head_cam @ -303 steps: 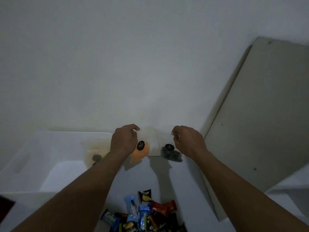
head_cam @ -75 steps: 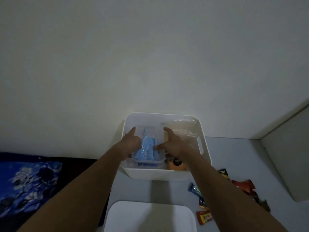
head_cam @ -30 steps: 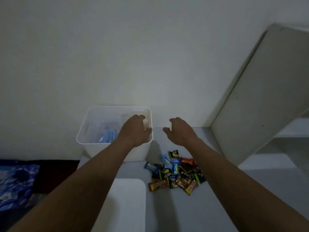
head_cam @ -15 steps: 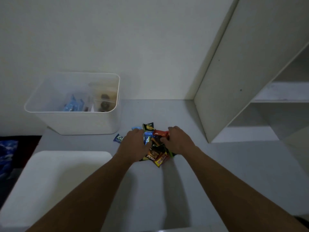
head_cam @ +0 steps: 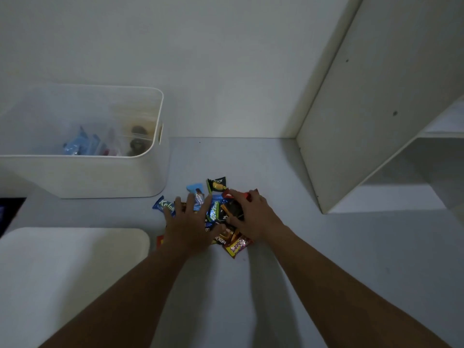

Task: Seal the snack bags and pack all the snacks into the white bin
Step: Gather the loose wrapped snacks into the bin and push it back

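Note:
A pile of small wrapped snacks [head_cam: 218, 212] lies on the grey table, just right of the white bin [head_cam: 82, 174]. My left hand [head_cam: 187, 227] lies flat on the pile's left side with its fingers spread. My right hand [head_cam: 253, 217] presses on the right side, fingers curled around several packets. A blue packet [head_cam: 164, 206] and a black-and-yellow packet [head_cam: 217, 184] stick out beyond my fingers. Inside the bin are clear bags: one with blue snacks [head_cam: 77, 144], one with dark pieces [head_cam: 136, 140].
A white lid [head_cam: 72, 267] lies flat at the near left, close to my left forearm. A white shelf unit [head_cam: 371, 116] stands to the right with open compartments. The wall runs behind the bin.
My hands left the bin, where they had set down the bag of blue snacks, and came down onto the loose snack pile. Now they press in from both sides.

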Available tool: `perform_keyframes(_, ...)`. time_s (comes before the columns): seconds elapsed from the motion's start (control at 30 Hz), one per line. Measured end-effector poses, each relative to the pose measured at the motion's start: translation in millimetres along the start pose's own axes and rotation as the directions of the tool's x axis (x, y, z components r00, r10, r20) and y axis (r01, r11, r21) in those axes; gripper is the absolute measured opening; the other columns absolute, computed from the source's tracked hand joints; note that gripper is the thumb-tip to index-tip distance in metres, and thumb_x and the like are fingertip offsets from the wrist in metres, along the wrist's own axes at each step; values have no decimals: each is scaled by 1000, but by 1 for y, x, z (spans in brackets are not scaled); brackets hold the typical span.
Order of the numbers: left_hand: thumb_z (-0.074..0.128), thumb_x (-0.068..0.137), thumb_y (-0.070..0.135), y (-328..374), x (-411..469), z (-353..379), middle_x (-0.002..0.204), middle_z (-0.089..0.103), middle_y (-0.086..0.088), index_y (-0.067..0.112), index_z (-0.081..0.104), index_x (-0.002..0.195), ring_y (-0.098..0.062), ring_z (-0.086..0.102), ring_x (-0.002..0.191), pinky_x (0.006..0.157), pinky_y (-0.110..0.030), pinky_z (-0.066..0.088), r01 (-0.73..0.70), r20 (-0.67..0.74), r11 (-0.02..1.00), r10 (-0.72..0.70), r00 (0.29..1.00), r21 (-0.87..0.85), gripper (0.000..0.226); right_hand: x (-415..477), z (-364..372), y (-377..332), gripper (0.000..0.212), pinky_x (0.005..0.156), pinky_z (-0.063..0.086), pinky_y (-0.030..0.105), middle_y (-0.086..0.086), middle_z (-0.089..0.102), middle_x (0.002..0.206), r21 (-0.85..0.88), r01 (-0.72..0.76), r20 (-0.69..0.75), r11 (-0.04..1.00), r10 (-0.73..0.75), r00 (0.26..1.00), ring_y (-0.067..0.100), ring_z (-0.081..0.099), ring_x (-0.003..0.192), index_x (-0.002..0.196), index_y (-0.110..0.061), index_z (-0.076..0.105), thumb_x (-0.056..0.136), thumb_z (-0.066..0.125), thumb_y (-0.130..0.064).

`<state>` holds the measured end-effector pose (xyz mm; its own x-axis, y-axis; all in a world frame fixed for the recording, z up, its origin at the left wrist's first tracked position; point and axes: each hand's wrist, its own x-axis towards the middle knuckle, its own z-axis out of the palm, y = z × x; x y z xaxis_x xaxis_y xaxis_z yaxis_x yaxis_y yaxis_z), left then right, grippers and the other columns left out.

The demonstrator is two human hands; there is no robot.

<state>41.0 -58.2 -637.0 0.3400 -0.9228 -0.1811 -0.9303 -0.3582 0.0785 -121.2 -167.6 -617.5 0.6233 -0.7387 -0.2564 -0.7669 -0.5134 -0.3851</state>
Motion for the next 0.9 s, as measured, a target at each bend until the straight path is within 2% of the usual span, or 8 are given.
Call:
perform_keyframes(0.07,27,79,79,0,3,5,150,43,-17,32,25,153,-40,40,135,106,-64,29,-6,-90,999,9,996,33,88,2,7,0,67,100,44,50,13,38,140,-81,32,-86,996,-39,996,35,39,125,150,-43,19,92,50,-56)
perform_keyframes(0.13,38,80,70,-1,7,11,122,64,-16,23,48,143,-35,60,108,91,-52,44,-49,-214,996,63,975,71,79,3,12,0,61,93,46,47,10,45,131,-153,64,-172,986,-90,981,31,45,116,148,-40,24,93,48,-51)
perform_keyframes(0.2,44,81,63,-1,9,15,106,68,-12,20,57,134,-31,62,91,77,-41,46,-58,-290,994,82,954,90,70,6,14,2,60,89,48,44,9,47,124,-159,87,-201,983,-118,973,29,47,110,147,-38,29,92,50,-48)
perform_keyframes(0.33,55,84,54,0,15,15,98,65,-8,17,63,122,-23,62,81,64,-33,47,-113,-340,993,113,934,21,54,13,14,6,51,80,52,38,6,46,116,-9,92,-213,996,-92,973,23,53,100,141,-33,43,92,56,-38)
perform_keyframes(0.47,71,82,35,-3,20,13,87,62,-5,14,68,110,-12,49,52,44,-19,30,-205,-395,978,175,902,-34,35,16,15,12,39,75,54,34,2,46,112,83,103,-253,991,-79,964,19,56,92,134,-30,51,95,56,-34)
perform_keyframes(0.57,67,86,32,-7,24,11,88,60,-2,16,66,107,-7,41,48,37,-14,23,-234,-402,972,203,893,-30,27,14,8,13,38,74,52,30,1,45,110,119,94,-294,988,-56,954,15,54,90,134,-30,52,96,56,-34)
perform_keyframes(0.7,37,94,44,-10,29,5,94,58,2,21,61,112,-8,44,51,38,-21,39,-214,-406,976,177,896,-47,37,12,-5,11,40,77,49,26,-2,42,111,157,80,-313,984,-28,949,13,52,91,135,-31,51,96,56,-31)
perform_keyframes(0.9,49,94,36,-1,25,-21,95,60,1,18,64,111,-11,47,50,41,-18,33,-323,-534,940,217,817,-112,29,9,-16,7,42,81,50,29,3,45,117,158,37,-302,987,12,953,20,55,99,138,-26,51,96,54,-25)
